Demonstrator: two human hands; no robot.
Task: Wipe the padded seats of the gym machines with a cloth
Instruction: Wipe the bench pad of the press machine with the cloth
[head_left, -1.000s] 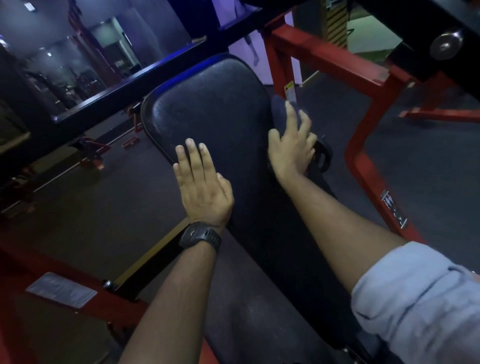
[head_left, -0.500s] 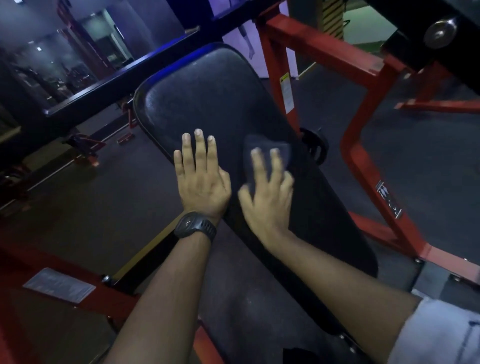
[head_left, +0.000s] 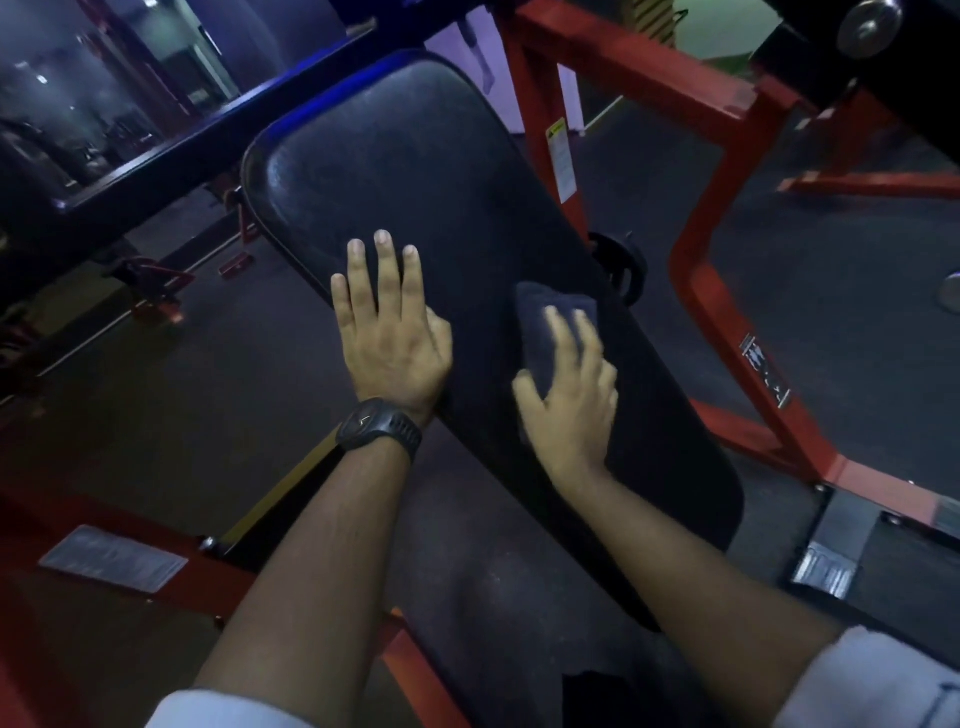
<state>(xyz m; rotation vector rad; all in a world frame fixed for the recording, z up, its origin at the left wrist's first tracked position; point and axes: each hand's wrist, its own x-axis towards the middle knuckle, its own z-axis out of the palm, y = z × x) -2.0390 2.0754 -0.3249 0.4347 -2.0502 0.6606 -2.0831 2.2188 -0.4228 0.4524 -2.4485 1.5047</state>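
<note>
- Head view: the left hand (head_left: 387, 332) lies flat with its fingers apart, bracing the left edge of the padded seat (head_left: 415, 171).
- The right hand (head_left: 569, 400) presses the cloth (head_left: 545, 322) to the seat's right side with straight fingers. The seat's long axis runs ahead and to the upper left.

Two hands (head_left: 393, 347) (head_left: 570, 410), one cloth (head_left: 537, 325), one seat (head_left: 415, 171).
</note>
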